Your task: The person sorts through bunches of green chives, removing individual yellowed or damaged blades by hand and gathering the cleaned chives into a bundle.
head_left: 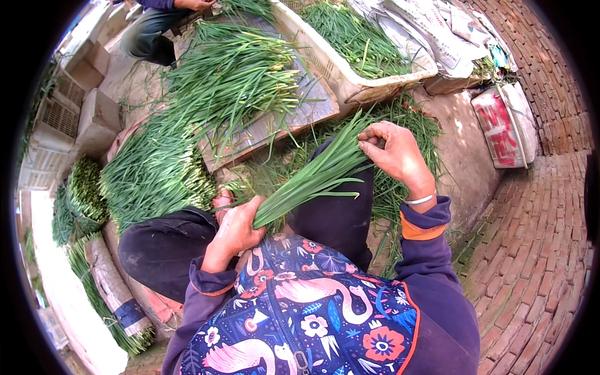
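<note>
A bunch of green chives [312,178] slants across my lap, its leaf tips up toward the right. My left hand [236,228] is wrapped round its lower end, hiding the stalk ends. At the leaf tips, my right hand [397,153] is closed in a pinch, thumb against fingers; it wears a silver bangle. Ahead, a thick heap of chives [237,72] covers most of a wooden board [312,103]. To its lower left, beside my knee, lies another pile of chives [156,172] with pale stalk ends turned to the right.
A white plastic crate [337,75] of chives stands beyond the board, with white sacks [431,31] next to it. Loose leaves [412,131] litter the ground. A red-and-white basket [500,125] sits by the brick paving [525,250]. At upper left is another person's leg [150,40].
</note>
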`<state>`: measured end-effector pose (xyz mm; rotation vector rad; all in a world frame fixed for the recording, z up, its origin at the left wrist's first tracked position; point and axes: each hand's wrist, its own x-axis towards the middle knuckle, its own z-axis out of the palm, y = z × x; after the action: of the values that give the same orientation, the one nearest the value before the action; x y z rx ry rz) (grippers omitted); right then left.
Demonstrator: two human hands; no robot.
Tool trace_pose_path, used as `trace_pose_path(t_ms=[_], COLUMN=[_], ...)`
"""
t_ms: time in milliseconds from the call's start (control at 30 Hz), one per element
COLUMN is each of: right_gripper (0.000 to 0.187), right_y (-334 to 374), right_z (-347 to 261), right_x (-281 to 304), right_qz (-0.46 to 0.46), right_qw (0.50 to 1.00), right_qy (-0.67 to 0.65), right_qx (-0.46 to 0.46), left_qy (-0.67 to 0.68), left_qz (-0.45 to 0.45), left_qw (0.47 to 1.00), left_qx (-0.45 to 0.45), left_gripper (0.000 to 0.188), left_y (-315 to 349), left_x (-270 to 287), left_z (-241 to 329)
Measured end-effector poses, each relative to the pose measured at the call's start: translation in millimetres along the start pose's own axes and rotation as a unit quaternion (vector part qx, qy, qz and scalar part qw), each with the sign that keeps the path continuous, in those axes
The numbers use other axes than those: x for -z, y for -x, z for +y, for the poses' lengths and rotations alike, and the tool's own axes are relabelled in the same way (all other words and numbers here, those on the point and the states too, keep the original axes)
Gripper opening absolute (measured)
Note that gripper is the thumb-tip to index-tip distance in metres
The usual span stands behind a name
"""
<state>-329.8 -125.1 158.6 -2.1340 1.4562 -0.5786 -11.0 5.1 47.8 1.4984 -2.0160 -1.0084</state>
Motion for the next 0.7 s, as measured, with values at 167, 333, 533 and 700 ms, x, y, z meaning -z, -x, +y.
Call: trace_pose_path(t_ms=[167, 333, 533, 700], right_gripper=[0.017, 0.013, 0.009, 0.016], right_y=[0.6, -2.3, -1.4, -5.2], right_z=[1.8, -1.9, -8.5, -6.5], right_x=[-4.9, -7.4, -22.9, -20.0], right_qz=[0.000, 0.001, 0.112, 0.317], right_qw=[1.000, 0.999, 0.992, 0.947], right_qy=[-0.018, 0.035, 0.056, -0.023], right_qx=[0.025, 0.030, 0.034, 0.036], left_qy=[-0.001, -0.002, 0.069, 0.131], left_qz=[-0.002, -0.010, -0.051, -0.076], left_qw=[1.000, 1.000, 0.996, 0.988], left_qx=[0.005, 0.012, 0.024, 0.040], left_gripper=[0.036, 0.037, 0.036, 0.036], left_y=[0.4, 0.4, 1.8, 1.4], left_x=[-0.6, -0.2, 0.5, 1.9], left_z=[-0.7, -1.4, -2.5, -1.6])
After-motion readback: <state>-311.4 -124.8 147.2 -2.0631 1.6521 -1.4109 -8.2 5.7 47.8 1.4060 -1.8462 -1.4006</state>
